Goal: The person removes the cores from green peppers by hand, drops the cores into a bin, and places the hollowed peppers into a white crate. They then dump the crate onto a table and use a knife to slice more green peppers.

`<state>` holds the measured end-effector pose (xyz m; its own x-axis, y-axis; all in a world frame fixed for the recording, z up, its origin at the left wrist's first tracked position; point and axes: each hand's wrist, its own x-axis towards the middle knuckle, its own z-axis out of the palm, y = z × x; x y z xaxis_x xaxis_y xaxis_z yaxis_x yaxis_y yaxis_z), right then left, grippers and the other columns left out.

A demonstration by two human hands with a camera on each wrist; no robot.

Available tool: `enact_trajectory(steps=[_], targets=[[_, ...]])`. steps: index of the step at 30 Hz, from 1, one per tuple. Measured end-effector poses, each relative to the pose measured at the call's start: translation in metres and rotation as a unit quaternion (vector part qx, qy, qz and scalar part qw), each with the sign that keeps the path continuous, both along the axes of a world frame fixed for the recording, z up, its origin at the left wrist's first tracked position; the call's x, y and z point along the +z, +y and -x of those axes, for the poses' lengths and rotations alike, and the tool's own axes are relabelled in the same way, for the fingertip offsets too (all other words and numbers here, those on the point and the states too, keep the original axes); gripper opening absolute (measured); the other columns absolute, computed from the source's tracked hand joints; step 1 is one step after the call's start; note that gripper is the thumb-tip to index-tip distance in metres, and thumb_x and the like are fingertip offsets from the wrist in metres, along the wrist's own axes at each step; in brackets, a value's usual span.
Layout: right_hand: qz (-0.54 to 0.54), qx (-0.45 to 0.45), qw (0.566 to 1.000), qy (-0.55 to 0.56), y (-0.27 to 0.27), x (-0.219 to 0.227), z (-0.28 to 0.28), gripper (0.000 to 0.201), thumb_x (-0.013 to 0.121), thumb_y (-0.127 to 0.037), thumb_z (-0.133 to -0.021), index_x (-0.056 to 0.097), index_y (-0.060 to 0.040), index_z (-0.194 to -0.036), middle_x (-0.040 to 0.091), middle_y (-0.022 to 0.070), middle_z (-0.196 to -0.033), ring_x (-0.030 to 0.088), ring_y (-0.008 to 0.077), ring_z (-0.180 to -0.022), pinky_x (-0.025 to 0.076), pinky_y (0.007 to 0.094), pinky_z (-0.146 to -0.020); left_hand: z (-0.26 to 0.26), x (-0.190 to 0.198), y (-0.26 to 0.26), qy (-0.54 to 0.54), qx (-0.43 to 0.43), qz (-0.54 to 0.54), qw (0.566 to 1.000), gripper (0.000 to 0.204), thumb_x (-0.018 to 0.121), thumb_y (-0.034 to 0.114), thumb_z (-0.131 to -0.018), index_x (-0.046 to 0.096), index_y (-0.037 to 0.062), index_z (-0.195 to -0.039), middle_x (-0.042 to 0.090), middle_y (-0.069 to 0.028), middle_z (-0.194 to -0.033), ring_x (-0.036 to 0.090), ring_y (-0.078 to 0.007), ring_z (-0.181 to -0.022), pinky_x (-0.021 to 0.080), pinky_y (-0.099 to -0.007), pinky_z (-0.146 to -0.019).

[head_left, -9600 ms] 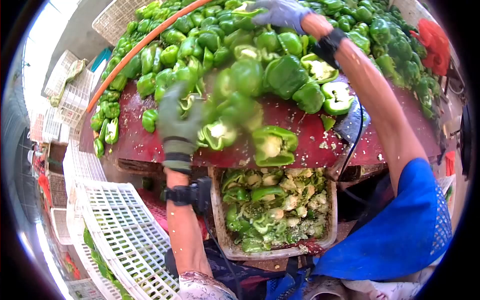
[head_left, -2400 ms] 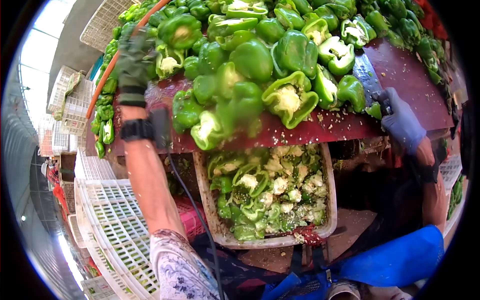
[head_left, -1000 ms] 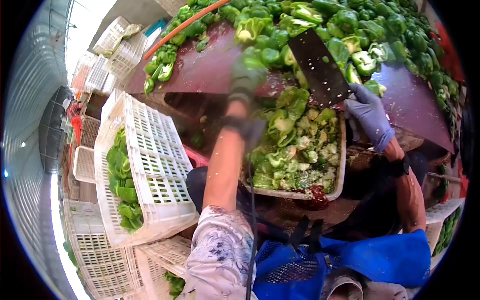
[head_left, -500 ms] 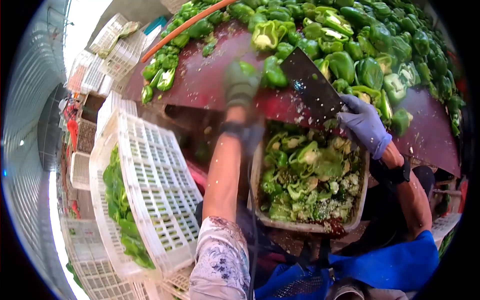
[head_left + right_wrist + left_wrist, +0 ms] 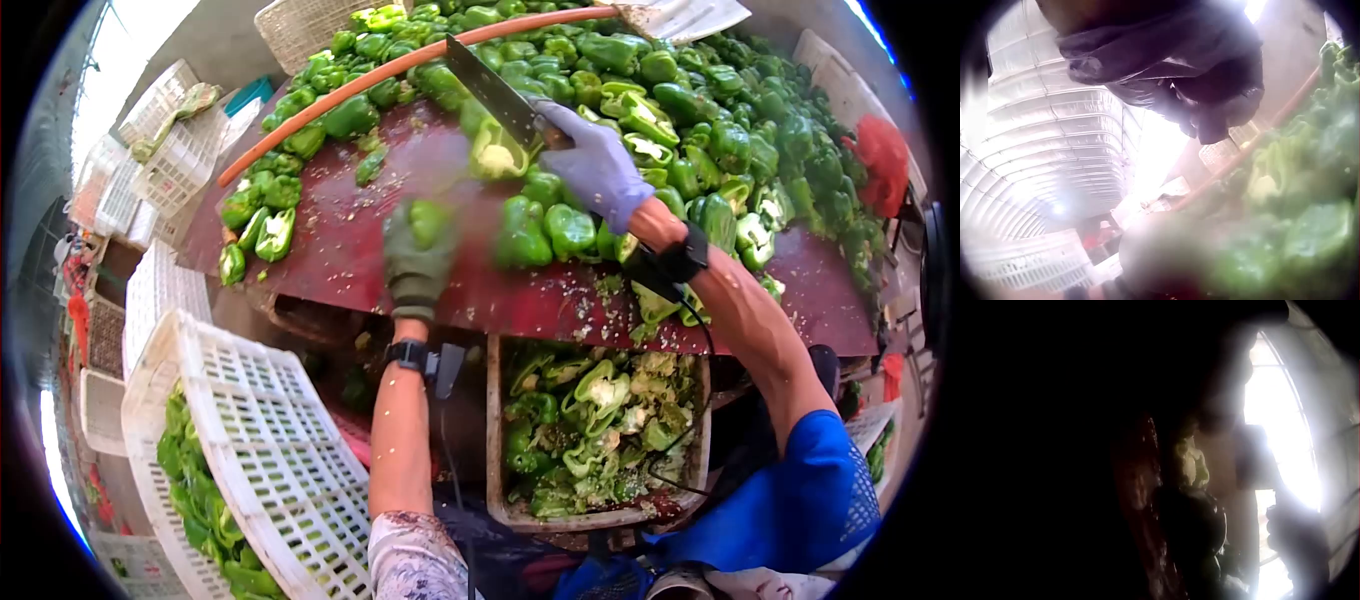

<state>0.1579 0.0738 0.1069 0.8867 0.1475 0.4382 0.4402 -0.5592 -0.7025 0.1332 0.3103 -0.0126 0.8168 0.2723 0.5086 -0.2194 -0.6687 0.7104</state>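
In the head view my left hand [image 5: 418, 262], in a green glove, holds a green bell pepper [image 5: 429, 224] low over the dark red tabletop [image 5: 340, 240]; both are blurred. My right hand [image 5: 592, 165], in a purple glove, grips the handle of a cleaver [image 5: 490, 90], its dark broad blade pointing up and left over the peppers. A cut bell pepper [image 5: 497, 155] with pale core showing lies just below the blade. The right wrist view shows the curled purple fingers [image 5: 1229, 109] from below. The left wrist view is mostly dark.
A large heap of green peppers [image 5: 690, 110] fills the back, edged by an orange hose [image 5: 400, 66]. Below the table's front edge stands a bin [image 5: 495, 440] of pepper scraps. At left leans a white slotted crate [image 5: 270, 440], with more crates [image 5: 165, 170] behind.
The right hand first reached into the heap without the cleaver, then took it from the table and raised it. It has now moved left; the left hand shifted slightly left with a pepper.
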Motion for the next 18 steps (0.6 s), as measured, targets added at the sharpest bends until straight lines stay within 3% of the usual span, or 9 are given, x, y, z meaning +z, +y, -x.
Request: enact_trajectory(steps=[1, 2, 3, 4, 8, 11, 13, 15, 18], targets=[[0.074, -0.026, 0.996, -0.037, 0.003, 0.003, -0.008, 0.038, 0.059, -0.017, -0.091, 0.055, -0.0115, -0.129, 0.070, 0.0112, -0.105, 0.068, 0.0211, -0.078, 0.055, 0.0319, -0.070, -0.004, -0.006, 0.003, -0.005, -0.005, 0.050, 0.999, 0.060, 0.076, 0.025, -0.078, 0.052, 0.0004, -0.127, 0.059, -0.0157, -0.110, 0.059, -0.0267, -0.098, 0.048, -0.0366, -0.087], [0.107, -0.028, 0.990, 0.090, 0.008, 0.028, -0.011, 0.038, 0.056, -0.014, -0.089, 0.056, -0.0098, -0.126, 0.070, 0.0140, -0.104, 0.069, 0.0259, -0.083, 0.054, 0.0368, -0.074, -0.007, -0.012, 0.006, -0.008, -0.009, 0.096, 0.995, 0.059, 0.075, 0.025, -0.079, 0.052, 0.0009, -0.128, 0.059, -0.0136, -0.110, 0.059, -0.0240, -0.096, 0.049, -0.0354, -0.086], [0.084, -0.024, 0.994, -0.058, 0.010, 0.016, -0.030, 0.035, 0.054, -0.010, -0.085, 0.059, -0.0096, -0.120, 0.069, 0.0153, -0.090, 0.067, 0.0319, -0.076, 0.052, 0.0426, -0.068, -0.007, -0.014, 0.010, -0.007, -0.012, 0.139, 0.990, 0.058, 0.075, 0.025, -0.080, 0.052, 0.0014, -0.128, 0.058, -0.0115, -0.109, 0.060, -0.0212, -0.094, 0.050, -0.0342, -0.084], [0.137, -0.029, 0.988, -0.067, 0.006, 0.011, -0.052, 0.032, 0.053, -0.008, -0.084, 0.060, -0.0081, -0.116, 0.068, 0.0155, -0.087, 0.067, 0.0326, -0.075, 0.052, 0.0427, -0.066, -0.009, -0.016, 0.012, -0.014, -0.016, 0.125, 0.992, 0.056, 0.074, 0.024, -0.082, 0.051, 0.0010, -0.128, 0.058, -0.0084, -0.108, 0.059, -0.0171, -0.091, 0.051, -0.0312, -0.081], [0.303, -0.043, 0.949, -0.068, 0.023, 0.016, -0.120, 0.024, 0.054, -0.007, -0.083, 0.064, -0.0049, -0.105, 0.069, 0.0165, -0.088, 0.067, 0.0354, -0.078, 0.054, 0.0412, -0.066, -0.012, -0.025, 0.017, -0.052, 0.008, 0.160, 0.986, 0.059, 0.076, 0.023, -0.082, 0.050, -0.0013, -0.129, 0.058, -0.0099, -0.112, 0.058, -0.0193, -0.095, 0.050, -0.0315, -0.084], [0.421, -0.048, 0.905, -0.044, 0.048, 0.018, -0.146, 0.040, 0.054, -0.014, -0.084, 0.059, -0.0169, -0.123, 0.067, 0.0188, -0.085, 0.066, 0.0366, -0.073, 0.052, 0.0463, -0.063, -0.007, -0.015, 0.015, -0.099, 0.090, 0.175, 0.976, 0.061, 0.077, 0.021, -0.081, 0.048, -0.0029, -0.130, 0.056, -0.0128, -0.118, 0.056, -0.0206, -0.103, 0.048, -0.0320, -0.090], [0.445, -0.013, 0.895, -0.018, 0.059, 0.014, -0.147, 0.042, 0.054, -0.007, -0.084, 0.057, -0.0153, -0.125, 0.067, 0.0158, -0.082, 0.067, 0.0337, -0.074, 0.051, 0.0470, -0.061, -0.010, -0.015, 0.017, -0.084, 0.099, 0.200, 0.971, 0.062, 0.077, 0.021, -0.081, 0.047, -0.0034, -0.130, 0.054, -0.0147, -0.121, 0.054, -0.0215, -0.107, 0.045, -0.0318, -0.094], [0.381, 0.082, 0.918, -0.071, 0.054, 0.010, -0.144, 0.043, 0.055, -0.008, -0.083, 0.058, -0.0185, -0.124, 0.068, 0.0136, -0.084, 0.067, 0.0312, -0.076, 0.052, 0.0449, -0.061, -0.010, -0.010, 0.014, -0.104, 0.110, 0.222, 0.963, 0.062, 0.077, 0.021, -0.081, 0.047, -0.0038, -0.130, 0.054, -0.0146, -0.121, 0.054, -0.0220, -0.106, 0.045, -0.0317, -0.094], [0.560, 0.154, 0.812, -0.064, 0.050, 0.022, -0.102, 0.047, 0.060, -0.009, -0.085, 0.056, -0.0193, -0.131, 0.069, 0.0107, -0.088, 0.069, 0.0267, -0.072, 0.055, 0.0365, -0.060, -0.030, -0.013, 0.035, -0.111, 0.125, 0.260, 0.951, 0.063, 0.077, 0.012, -0.079, 0.044, -0.0065, -0.130, 0.055, -0.0130, -0.114, 0.057, -0.0197, -0.096, 0.051, -0.0311, -0.084]])
